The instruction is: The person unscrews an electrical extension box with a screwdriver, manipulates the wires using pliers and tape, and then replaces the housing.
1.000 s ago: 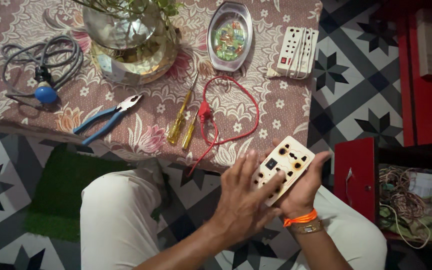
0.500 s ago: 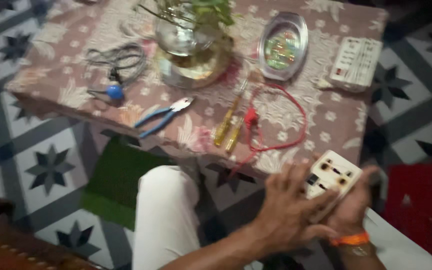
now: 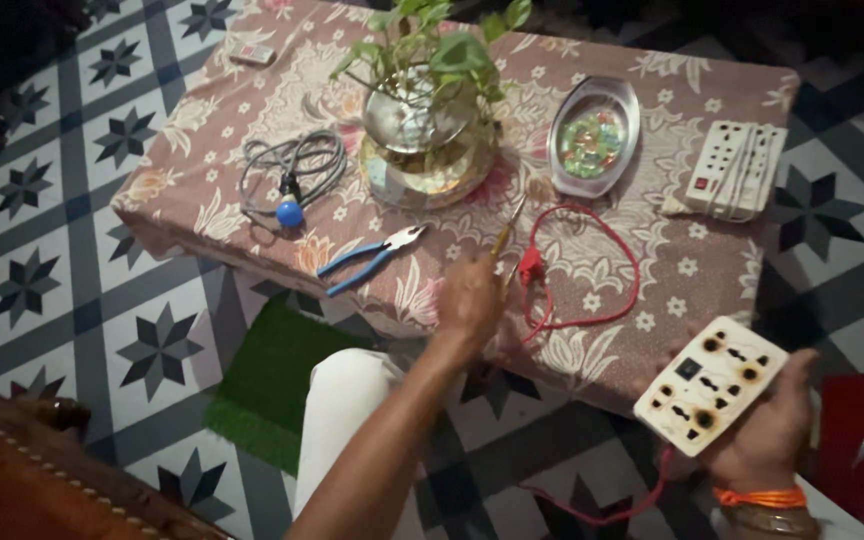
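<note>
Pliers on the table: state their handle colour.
Blue handles on the pliers, seen in the head view.

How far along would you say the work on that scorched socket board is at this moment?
Early on, it seems. Done: tools are laid out on the table, including pliers and a red wire loop. In hand: the right hand holds the burnt socket board, and the left hand reaches to a yellow-handled screwdriver. Left: the board looks unopened, its scorch marks untouched.
</note>
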